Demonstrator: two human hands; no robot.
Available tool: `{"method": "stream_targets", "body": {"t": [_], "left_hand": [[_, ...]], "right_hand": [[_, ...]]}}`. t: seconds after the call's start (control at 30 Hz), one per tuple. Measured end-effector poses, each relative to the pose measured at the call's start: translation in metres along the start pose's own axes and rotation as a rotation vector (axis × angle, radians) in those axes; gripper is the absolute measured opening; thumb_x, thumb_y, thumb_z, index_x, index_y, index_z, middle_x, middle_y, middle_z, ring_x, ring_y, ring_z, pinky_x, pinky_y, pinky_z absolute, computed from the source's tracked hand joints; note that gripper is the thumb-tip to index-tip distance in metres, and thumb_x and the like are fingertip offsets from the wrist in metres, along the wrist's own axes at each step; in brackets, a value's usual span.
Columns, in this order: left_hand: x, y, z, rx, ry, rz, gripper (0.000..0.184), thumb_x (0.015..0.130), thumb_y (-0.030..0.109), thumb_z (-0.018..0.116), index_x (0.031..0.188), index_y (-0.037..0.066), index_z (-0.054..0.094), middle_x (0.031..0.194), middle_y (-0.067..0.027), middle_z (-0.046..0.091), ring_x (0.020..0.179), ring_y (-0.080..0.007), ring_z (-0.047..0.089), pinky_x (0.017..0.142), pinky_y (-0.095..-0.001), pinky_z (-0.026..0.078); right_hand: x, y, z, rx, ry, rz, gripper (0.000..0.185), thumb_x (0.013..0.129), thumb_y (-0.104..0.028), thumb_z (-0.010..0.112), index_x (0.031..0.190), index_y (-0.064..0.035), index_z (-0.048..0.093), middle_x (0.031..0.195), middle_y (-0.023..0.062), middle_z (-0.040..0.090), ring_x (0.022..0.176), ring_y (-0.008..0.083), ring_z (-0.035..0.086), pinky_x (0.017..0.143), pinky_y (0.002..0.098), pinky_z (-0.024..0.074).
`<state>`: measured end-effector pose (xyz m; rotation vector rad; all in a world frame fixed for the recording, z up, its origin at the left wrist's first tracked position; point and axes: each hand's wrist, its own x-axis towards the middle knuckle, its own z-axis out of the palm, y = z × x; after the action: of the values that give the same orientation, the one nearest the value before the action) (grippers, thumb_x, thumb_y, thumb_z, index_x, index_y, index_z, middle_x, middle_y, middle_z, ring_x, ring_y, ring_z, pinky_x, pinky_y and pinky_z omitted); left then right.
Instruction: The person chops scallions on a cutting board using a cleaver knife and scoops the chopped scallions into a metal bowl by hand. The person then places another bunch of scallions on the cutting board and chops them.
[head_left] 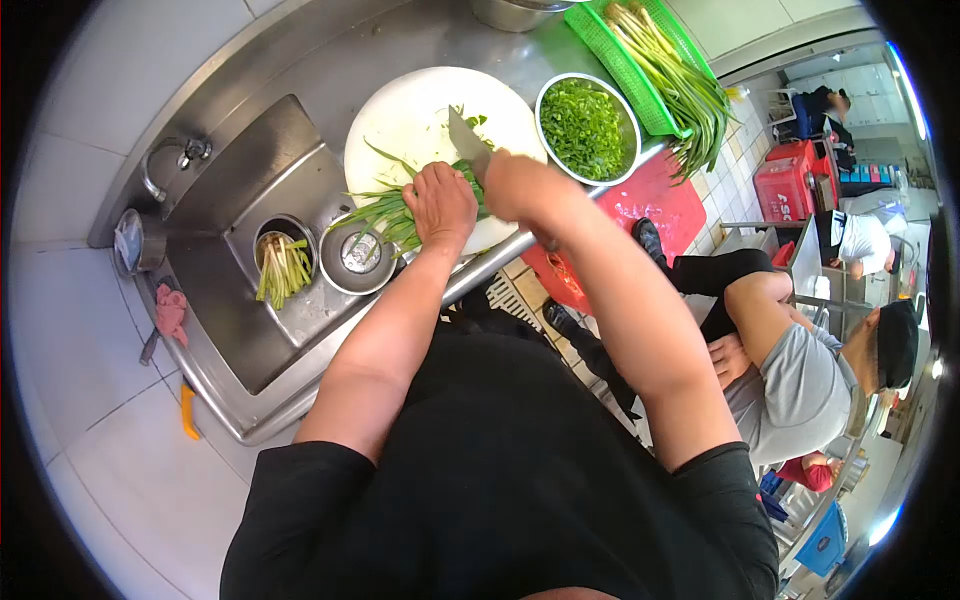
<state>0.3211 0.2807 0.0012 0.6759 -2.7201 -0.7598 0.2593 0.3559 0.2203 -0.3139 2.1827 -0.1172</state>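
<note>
My left hand (443, 205) presses a bunch of green onions (385, 218) down on a round white cutting board (395, 110), fingers curled over the stalks. In my right hand (515, 188) is a knife (466, 138), its wide blade standing beside my left fingers at the cut end of the bunch. A few chopped green bits (478, 121) lie on the board beyond the blade. The leafy ends stick out to the left over the board's edge. To the right of the board, a metal bowl (541, 130) holds a heap of chopped green onion (580, 122).
A green basket (600, 50) of whole green onions (690, 100) stands at the back right. Left is a steel sink (240, 190) with a pot of cut stalks (285, 268) and a metal bowl (352, 262). A person in grey (800, 385) sits close on my right.
</note>
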Motion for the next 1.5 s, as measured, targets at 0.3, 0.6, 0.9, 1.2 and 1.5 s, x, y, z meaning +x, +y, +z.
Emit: {"method": "stream_targets", "body": {"t": [0.3,0.6,0.9,1.2,1.5], "left_hand": [[0.0,-0.004,0.005,-0.021,0.065,0.024,0.021,0.106,0.024,0.054,0.112,0.006,0.061,0.118,-0.0152,0.064,0.118,-0.0326,0.056,0.106,-0.053,0.034],[0.0,-0.002,-0.003,-0.02,-0.012,0.005,0.021,0.107,0.022,0.053,0.115,0.004,0.062,0.121,-0.0159,0.064,0.122,-0.0324,0.055,0.111,-0.0524,0.032],[0.001,-0.004,0.005,0.004,0.038,0.038,0.021,0.107,0.022,0.052,0.113,0.004,0.06,0.119,-0.0168,0.063,0.12,-0.0344,0.055,0.109,-0.0533,0.033],[0.003,-0.002,-0.002,-0.004,0.025,0.018,0.021,0.107,0.021,0.052,0.113,0.003,0.06,0.121,-0.0174,0.063,0.121,-0.0345,0.055,0.109,-0.0526,0.033],[0.014,0.018,-0.006,0.012,0.005,-0.045,0.028,0.109,0.028,0.05,0.115,0.006,0.067,0.126,-0.0165,0.065,0.125,-0.0345,0.054,0.112,-0.0563,0.029]], "right_hand": [[0.03,0.089,0.129,-0.005,0.41,-0.118,0.029,0.098,-0.009,0.056,0.119,0.0092,0.049,0.097,0.0367,0.074,0.093,0.0506,0.076,0.084,0.06,0.0603],[-0.007,0.095,0.148,-0.025,0.417,-0.162,0.028,0.096,-0.009,0.057,0.117,0.0071,0.047,0.087,0.034,0.073,0.084,0.0508,0.076,0.078,0.0619,0.0607],[0.03,0.05,0.055,0.022,0.331,-0.165,0.032,0.096,-0.009,0.057,0.122,0.009,0.051,0.096,0.0335,0.075,0.093,0.0497,0.076,0.084,0.0568,0.0609],[0.006,0.125,0.18,0.043,0.591,-0.226,0.024,0.105,-0.02,0.057,0.115,0.0005,0.049,0.082,0.0312,0.072,0.082,0.049,0.075,0.075,0.0601,0.0599],[0.046,0.121,0.115,0.085,0.566,-0.205,0.018,0.105,-0.015,0.051,0.114,0.0002,0.047,0.08,0.0314,0.072,0.081,0.0528,0.073,0.074,0.0621,0.0593]]}}
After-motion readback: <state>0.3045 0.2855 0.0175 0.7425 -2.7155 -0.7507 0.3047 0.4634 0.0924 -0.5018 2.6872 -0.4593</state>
